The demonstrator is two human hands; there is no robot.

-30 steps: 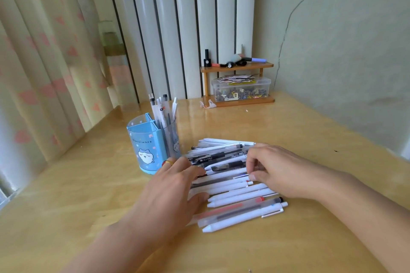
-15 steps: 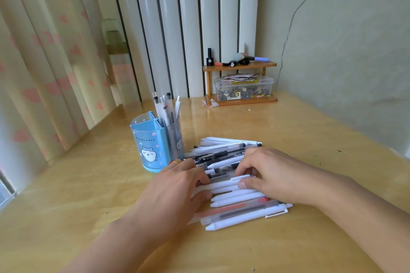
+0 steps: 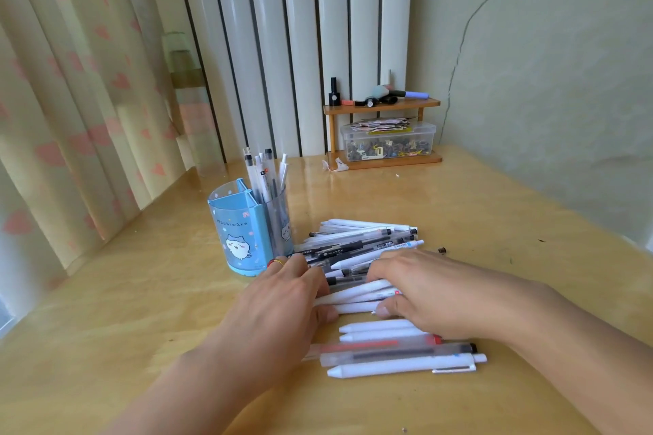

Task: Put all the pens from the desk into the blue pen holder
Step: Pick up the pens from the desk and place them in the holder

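Blue pen holder (image 3: 237, 237): front face printed with a word in dark letters that appears to read "Machiware", set above a white cartoon animal. Pens in the pile (image 3: 357, 251): small dark print on several barrels, too small to read.

A single wide-angle head camera looks forward and down over the desk (image 3: 494, 222) from close above the person's forearms, facing the far corner where the curtain (image 3: 70, 81) and wall (image 3: 547, 63) meet, edges visibly bowed.
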